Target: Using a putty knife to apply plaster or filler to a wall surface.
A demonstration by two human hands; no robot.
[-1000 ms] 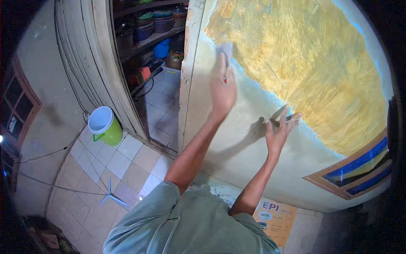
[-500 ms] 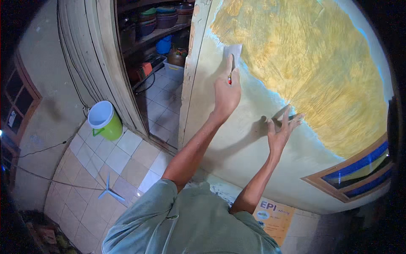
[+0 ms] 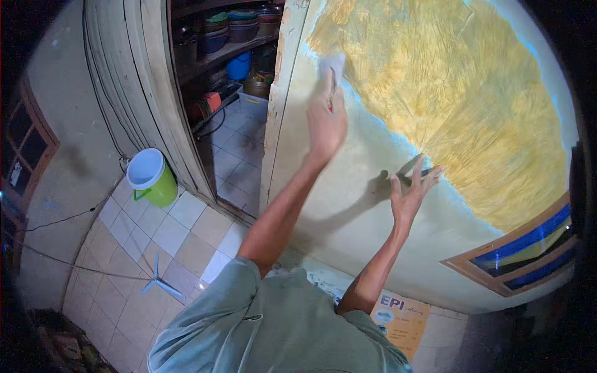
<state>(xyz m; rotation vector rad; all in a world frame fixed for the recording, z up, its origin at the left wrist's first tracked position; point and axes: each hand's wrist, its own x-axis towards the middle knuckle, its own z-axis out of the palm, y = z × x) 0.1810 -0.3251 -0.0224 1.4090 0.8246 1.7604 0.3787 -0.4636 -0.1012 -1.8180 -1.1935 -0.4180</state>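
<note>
My left hand [image 3: 326, 127] grips a putty knife [image 3: 334, 66]; its broad grey blade lies against the wall near the doorway, and most of the handle is hidden in my fingers. The blade meets the left edge of a large yellow-brown textured patch [image 3: 435, 74], which has a ragged pale-blue border. Around the patch the wall [image 3: 323, 193] is smooth pale cream. Lower and to the right, my right hand [image 3: 410, 189] is empty, with its fingers spread at the patch's lower edge. Motion slightly blurs my left hand and the blade.
Left of the wall, a doorway frame [image 3: 272, 133] opens onto shelves of stacked basins [image 3: 242, 28]. A green bucket [image 3: 163, 186] stands on the tiled floor [image 3: 208, 230] beside a three-bladed pale blue object [image 3: 158, 281]. A wood-framed window [image 3: 516, 252] is low at right, near an orange poster [image 3: 404, 326].
My left hand has moved a little up and to the left with the putty knife along the patch's edge. The right hand stays in nearly the same place.
</note>
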